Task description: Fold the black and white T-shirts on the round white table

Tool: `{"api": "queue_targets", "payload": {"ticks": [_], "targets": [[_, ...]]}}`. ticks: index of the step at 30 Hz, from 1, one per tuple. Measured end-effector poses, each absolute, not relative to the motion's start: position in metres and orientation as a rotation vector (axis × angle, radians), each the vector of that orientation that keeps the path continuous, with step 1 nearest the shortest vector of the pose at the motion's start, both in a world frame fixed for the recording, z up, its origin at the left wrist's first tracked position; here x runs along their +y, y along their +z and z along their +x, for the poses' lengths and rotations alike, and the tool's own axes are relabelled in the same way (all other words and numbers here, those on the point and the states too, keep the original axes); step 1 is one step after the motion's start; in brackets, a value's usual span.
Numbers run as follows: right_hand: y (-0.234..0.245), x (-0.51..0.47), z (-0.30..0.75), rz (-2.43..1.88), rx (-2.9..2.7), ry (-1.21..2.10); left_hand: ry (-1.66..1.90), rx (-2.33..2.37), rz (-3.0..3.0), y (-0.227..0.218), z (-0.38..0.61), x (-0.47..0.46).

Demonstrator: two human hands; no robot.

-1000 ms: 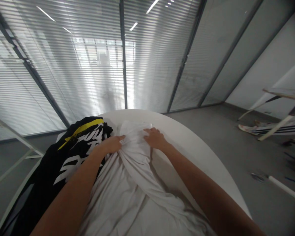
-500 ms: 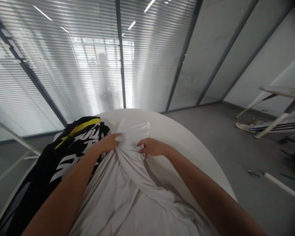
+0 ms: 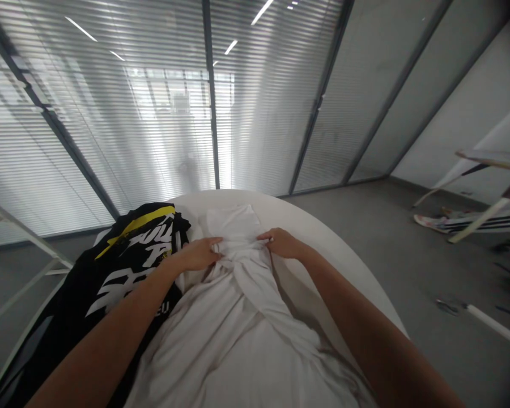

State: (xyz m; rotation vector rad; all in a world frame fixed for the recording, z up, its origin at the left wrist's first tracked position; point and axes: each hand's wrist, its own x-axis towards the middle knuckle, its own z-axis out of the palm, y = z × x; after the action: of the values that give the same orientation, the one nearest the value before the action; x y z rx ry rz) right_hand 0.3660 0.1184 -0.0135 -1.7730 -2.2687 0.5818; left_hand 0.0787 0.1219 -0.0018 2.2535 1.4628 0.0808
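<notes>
White cloth lay bunched on the round white worktop, its gathered folds held at twelve o'clock by the left hand and right hand, both narrowly closed; a black printed garment lay touching it at nine o'clock.

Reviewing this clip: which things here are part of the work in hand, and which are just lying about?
In hand: white cloth, gathered under the left hand and right hand.

Lying about: black printed garment on the round white table; striped fabric and white tube on the floor.
</notes>
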Motion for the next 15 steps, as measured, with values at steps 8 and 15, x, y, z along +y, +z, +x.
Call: {"api": "queue_targets", "payload": {"ticks": [8,15], "targets": [[-0.004,0.108,0.362,-1.857,-2.292,0.45,0.333,1.783,2.271,-0.025,0.084,0.127],[0.016,0.087,0.344,-1.637,-2.468,1.021,0.315,1.877,2.34,-0.019,0.081,0.123]]}}
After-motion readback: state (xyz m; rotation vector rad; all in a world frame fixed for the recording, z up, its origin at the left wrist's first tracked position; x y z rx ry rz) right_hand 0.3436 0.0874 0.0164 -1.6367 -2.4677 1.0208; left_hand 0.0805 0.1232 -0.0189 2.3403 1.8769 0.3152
